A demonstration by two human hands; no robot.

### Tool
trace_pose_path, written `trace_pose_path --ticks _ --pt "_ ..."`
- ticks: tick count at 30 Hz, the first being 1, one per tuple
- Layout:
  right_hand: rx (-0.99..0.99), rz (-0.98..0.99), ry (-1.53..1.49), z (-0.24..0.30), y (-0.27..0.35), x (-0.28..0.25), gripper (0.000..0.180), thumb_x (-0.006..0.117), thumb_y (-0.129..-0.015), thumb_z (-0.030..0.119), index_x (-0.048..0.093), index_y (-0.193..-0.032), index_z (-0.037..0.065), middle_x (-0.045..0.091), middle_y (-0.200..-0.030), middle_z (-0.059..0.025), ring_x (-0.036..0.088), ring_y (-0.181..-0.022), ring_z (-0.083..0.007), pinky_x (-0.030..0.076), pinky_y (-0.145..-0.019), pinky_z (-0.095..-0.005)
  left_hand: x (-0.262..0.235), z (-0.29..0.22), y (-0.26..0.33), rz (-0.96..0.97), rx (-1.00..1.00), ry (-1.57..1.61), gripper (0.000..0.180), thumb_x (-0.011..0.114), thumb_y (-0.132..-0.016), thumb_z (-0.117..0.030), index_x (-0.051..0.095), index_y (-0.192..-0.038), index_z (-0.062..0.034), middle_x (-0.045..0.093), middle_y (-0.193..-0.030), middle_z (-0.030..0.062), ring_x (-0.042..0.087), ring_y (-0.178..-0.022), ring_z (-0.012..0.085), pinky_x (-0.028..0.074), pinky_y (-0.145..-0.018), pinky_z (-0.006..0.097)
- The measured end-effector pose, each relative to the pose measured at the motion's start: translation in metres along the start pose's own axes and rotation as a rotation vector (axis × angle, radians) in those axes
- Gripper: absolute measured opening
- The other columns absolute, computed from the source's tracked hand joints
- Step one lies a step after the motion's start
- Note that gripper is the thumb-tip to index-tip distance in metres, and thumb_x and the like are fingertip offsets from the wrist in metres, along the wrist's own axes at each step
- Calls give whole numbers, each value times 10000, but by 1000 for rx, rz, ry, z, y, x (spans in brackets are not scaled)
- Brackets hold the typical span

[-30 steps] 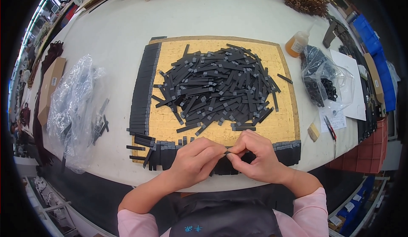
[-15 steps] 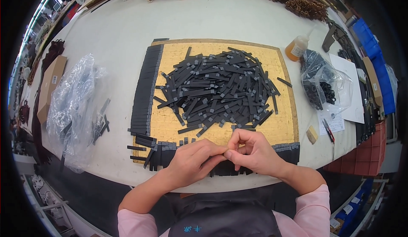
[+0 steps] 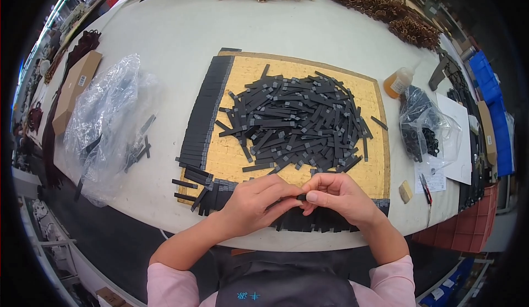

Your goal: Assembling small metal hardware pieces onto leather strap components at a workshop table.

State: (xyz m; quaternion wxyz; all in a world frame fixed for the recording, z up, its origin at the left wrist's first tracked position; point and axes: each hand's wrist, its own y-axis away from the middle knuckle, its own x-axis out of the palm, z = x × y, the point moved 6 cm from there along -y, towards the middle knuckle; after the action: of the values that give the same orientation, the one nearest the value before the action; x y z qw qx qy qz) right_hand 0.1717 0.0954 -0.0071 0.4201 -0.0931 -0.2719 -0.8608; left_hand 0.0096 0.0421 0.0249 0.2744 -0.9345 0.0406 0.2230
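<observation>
Pinching one small black strip (image 3: pixel 301 197) between left hand (image 3: pixel 254 203) and right hand (image 3: pixel 337 197), fingertips pressed together over near edge of yellow mat (image 3: pixel 237 158) — likely so that both ends stay controlled close to body. Strip mostly hidden by fingers; long axis apparently left-to-right, ends toward either hand, exact tilt not discernible. Loose pile of strips (image 3: pixel 300 122) heaped mid-mat within easy reach; finished rows (image 3: pixel 206 111) lined along left and near edges — seemingly to keep done pieces separate.
</observation>
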Motion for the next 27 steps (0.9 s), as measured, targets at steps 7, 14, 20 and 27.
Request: trace_pose_path --ticks 7,14,20,27 --pt "23 -43 64 3 2 -5 203 697 -962 143 675 -1083 -18 697 -950 -59 656 -853 -88 568 -766 -249 4 2 -1 28 -16 -9 233 777 -811 -49 711 -1035 -43 660 -863 58 667 -752 215 530 -625 317" --pt "15 -102 185 -2 0 -3 112 716 -910 79 669 -970 -4 630 -836 5 602 -764 -41 542 -671 -218 9 4 3 71 0 -60 214 821 -751 13 709 -929 -28 694 -849 73 690 -729 206 553 -618 291" --pt "-62 -164 328 -3 -4 -2 95 702 -855 51 622 -886 10 594 -783 17 561 -685 -36 464 -598 -211 15 7 7 79 9 -86 165 783 -794 -57 673 -916 -46 619 -799 59 638 -703 240 502 -606 344" --pt "73 -128 260 -12 -11 3 62 649 -895 55 604 -921 21 605 -831 6 578 -728 -59 513 -662 -214 13 6 10 44 -8 -102 163 782 -792 -51 684 -923 -58 615 -778 51 631 -669 223 496 -591 338"
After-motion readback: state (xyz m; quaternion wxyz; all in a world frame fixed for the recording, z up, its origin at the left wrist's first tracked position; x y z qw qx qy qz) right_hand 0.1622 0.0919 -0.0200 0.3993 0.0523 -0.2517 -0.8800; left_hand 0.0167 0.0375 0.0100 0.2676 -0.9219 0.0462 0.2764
